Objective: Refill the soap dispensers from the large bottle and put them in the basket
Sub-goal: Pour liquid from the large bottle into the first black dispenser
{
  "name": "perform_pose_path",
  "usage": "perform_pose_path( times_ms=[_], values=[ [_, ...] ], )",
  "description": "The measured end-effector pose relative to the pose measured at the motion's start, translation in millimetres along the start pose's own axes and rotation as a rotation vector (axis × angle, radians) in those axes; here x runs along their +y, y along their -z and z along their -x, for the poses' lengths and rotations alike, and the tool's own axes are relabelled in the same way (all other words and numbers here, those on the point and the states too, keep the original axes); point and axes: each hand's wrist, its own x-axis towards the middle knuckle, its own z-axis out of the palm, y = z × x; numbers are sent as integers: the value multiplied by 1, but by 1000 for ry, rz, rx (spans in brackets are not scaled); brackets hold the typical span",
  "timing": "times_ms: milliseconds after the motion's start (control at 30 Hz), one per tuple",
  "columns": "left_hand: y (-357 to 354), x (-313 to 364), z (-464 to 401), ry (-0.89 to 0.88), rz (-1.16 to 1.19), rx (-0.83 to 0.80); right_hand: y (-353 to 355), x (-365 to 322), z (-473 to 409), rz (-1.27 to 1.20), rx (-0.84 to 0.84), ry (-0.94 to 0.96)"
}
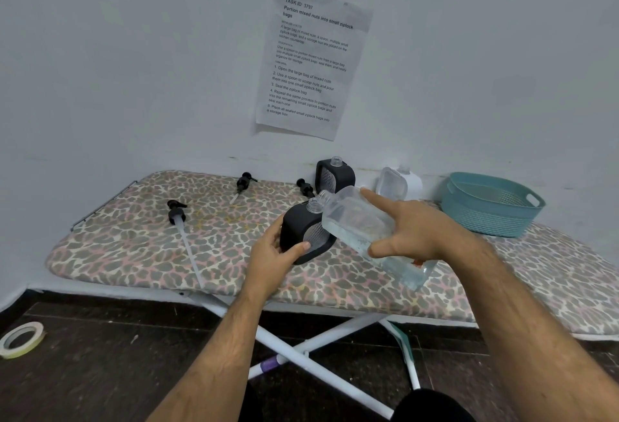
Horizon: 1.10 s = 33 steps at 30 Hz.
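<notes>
My right hand (413, 230) grips the large clear bottle (355, 224), tilted with its open mouth right over the neck of a black soap dispenser (298, 230). Clear liquid sits in the bottle. My left hand (274, 254) holds that dispenser upright by its left side on the ironing board (140, 247). A second black dispenser (335, 175) stands open at the back by the wall. A white dispenser (397, 183) stands to its right. Three black pump heads (177, 212), (244, 183), (304, 187) lie loose on the board. The teal basket (490, 205) stands at the back right.
The board has a leopard-print cover and white crossed legs (301, 348) over a dark floor. A printed sheet (311, 59) hangs on the wall behind. A roll of tape (21, 339) lies on the floor at the left.
</notes>
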Motion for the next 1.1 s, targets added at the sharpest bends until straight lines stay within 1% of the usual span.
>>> perform_pose_path(
  times_ms=[1100],
  values=[
    [-1,6,3,-15,-31,8,2,-8,3,49,2,-10]
  ],
)
